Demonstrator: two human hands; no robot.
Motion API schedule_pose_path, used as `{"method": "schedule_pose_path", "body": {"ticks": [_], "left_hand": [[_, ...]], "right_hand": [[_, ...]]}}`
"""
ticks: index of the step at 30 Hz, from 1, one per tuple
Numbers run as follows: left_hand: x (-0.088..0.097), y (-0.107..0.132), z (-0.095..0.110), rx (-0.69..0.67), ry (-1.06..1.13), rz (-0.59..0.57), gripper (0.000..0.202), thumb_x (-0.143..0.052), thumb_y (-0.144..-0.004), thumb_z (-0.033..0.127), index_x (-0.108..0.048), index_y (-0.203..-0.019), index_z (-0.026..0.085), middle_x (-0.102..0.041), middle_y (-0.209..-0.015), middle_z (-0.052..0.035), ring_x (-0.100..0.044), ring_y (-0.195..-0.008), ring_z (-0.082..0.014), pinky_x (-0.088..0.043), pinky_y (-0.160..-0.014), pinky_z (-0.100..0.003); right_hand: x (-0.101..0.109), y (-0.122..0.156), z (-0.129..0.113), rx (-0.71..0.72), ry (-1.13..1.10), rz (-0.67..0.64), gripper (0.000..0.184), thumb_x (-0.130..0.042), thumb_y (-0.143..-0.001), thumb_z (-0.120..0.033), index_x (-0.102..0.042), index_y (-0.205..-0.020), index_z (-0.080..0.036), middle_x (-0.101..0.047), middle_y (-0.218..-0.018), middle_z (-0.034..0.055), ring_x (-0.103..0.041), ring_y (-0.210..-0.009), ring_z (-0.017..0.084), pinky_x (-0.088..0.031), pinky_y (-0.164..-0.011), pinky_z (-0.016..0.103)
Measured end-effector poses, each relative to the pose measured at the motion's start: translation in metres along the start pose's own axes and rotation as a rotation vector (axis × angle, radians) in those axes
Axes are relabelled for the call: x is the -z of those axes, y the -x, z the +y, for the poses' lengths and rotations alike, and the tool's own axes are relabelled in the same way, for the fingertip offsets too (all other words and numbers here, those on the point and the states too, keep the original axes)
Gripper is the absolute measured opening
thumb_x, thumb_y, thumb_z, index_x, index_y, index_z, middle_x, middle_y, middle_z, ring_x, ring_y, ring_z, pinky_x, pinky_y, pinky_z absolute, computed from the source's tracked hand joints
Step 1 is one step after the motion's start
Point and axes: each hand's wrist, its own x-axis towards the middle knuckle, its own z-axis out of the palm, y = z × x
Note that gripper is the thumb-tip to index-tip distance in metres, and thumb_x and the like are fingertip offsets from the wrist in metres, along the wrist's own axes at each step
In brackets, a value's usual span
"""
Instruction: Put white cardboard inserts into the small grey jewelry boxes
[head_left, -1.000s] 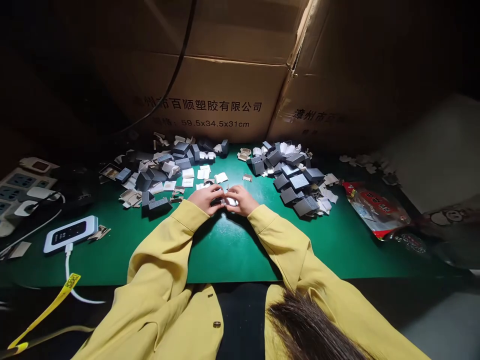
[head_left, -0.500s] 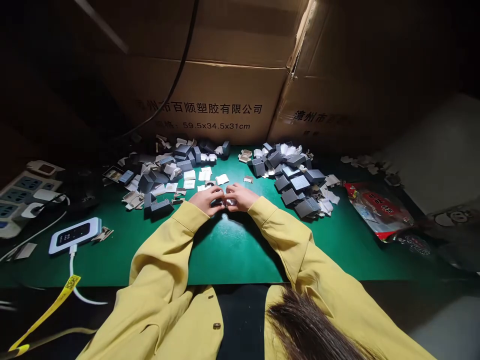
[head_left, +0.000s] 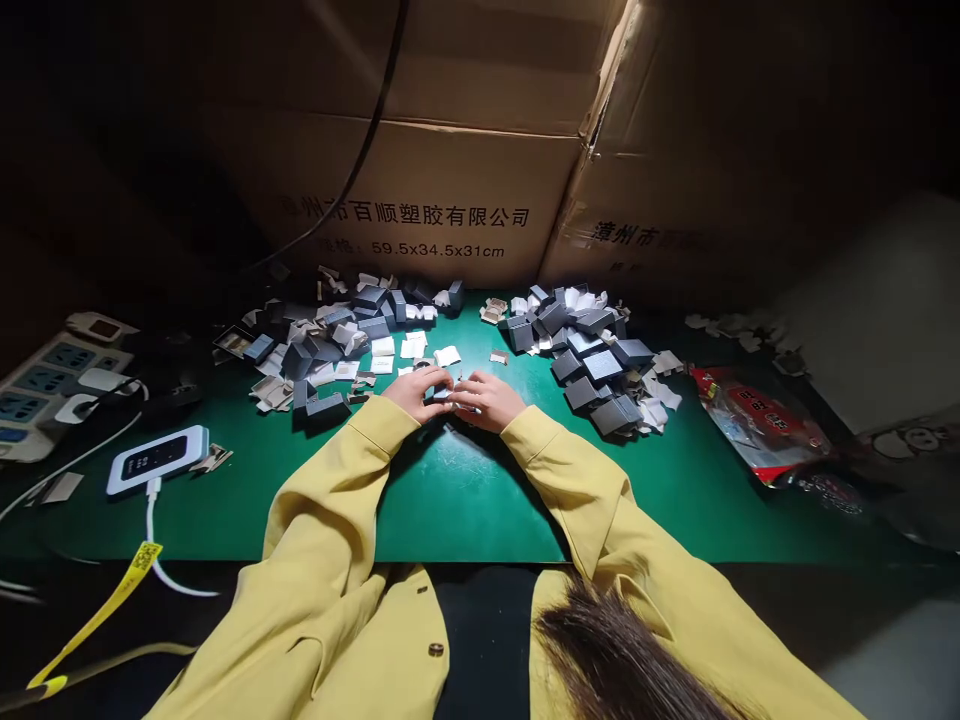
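Note:
My left hand (head_left: 417, 394) and my right hand (head_left: 489, 400) meet over the middle of the green table. Between their fingertips is a small blue-grey box (head_left: 442, 395), mostly covered by the fingers. The left thumb and fingers curl round its left side, while the right fingers press on it from the right. Just beyond the hands lie white paper pieces (head_left: 447, 356). A pile of small dark grey boxes (head_left: 330, 345) mixed with white slips is at the left, and another pile of such boxes (head_left: 600, 365) at the right.
Large cardboard cartons (head_left: 420, 180) stand along the back, with a black cable (head_left: 371, 120) hanging in front. On the left are a power strip (head_left: 52, 375) and a white device (head_left: 157, 460) with a cable. A red and clear plastic bag (head_left: 761, 425) lies at the right.
My fingers have shifted around the small box; the right fingers now stretch further across toward the left hand. The piles have not changed, and the view has moved slightly.

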Motion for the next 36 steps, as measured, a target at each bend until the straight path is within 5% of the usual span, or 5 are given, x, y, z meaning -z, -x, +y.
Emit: {"method": "schedule_pose_path", "body": {"ticks": [13, 21, 27, 32, 36], "left_hand": [[-0.002, 0.0, 0.003, -0.007, -0.031, -0.014, 0.021, -0.062, -0.074, 0.026, -0.058, -0.093, 0.019, -0.061, -0.103, -0.0063, -0.059, -0.095, -0.0212, -0.047, -0.083, -0.033], [-0.006, 0.002, 0.003, 0.014, -0.027, 0.037, 0.02, -0.062, -0.075, 0.03, -0.059, -0.092, 0.019, -0.062, -0.1, -0.0053, -0.059, -0.093, -0.0199, -0.047, -0.081, -0.031], [-0.006, 0.002, 0.006, 0.021, -0.028, 0.027, 0.021, -0.062, -0.075, 0.028, -0.06, -0.094, 0.02, -0.062, -0.103, -0.0061, -0.059, -0.095, -0.0206, -0.047, -0.081, -0.032], [-0.005, 0.003, 0.008, 0.018, -0.007, 0.046, 0.021, -0.062, -0.076, 0.028, -0.059, -0.095, 0.019, -0.062, -0.104, -0.0068, -0.059, -0.097, -0.0199, -0.048, -0.082, -0.031], [-0.006, 0.005, 0.005, 0.008, 0.029, 0.078, 0.023, -0.063, -0.077, 0.029, -0.06, -0.097, 0.019, -0.063, -0.104, -0.0074, -0.059, -0.101, -0.0205, -0.048, -0.088, -0.034]], "right_hand": [[-0.007, -0.005, -0.017, -0.134, 0.212, -0.028, 0.023, -0.047, -0.094, -0.028, -0.068, -0.085, -0.02, -0.067, -0.085, 0.0049, -0.052, -0.083, 0.017, -0.038, -0.063, 0.027], [-0.013, 0.01, -0.024, -0.164, 0.118, 0.024, 0.027, -0.042, -0.097, -0.028, -0.068, -0.098, -0.02, -0.069, -0.106, 0.0067, -0.057, -0.099, 0.02, -0.046, -0.084, 0.036], [-0.016, 0.014, -0.038, -0.227, 0.107, 0.009, 0.025, -0.043, -0.094, -0.018, -0.066, -0.102, -0.02, -0.069, -0.11, 0.0071, -0.057, -0.105, 0.022, -0.03, -0.108, 0.052], [-0.013, 0.015, -0.032, -0.249, 0.013, 0.068, 0.021, -0.047, -0.091, -0.022, -0.065, -0.101, -0.018, -0.071, -0.098, 0.0074, -0.057, -0.1, 0.022, -0.031, -0.106, 0.049], [-0.014, 0.017, -0.024, -0.417, -0.066, 0.213, 0.026, -0.056, -0.088, -0.031, -0.065, -0.108, -0.017, -0.069, -0.104, 0.0085, -0.053, -0.104, 0.025, -0.041, -0.093, 0.043]]}}
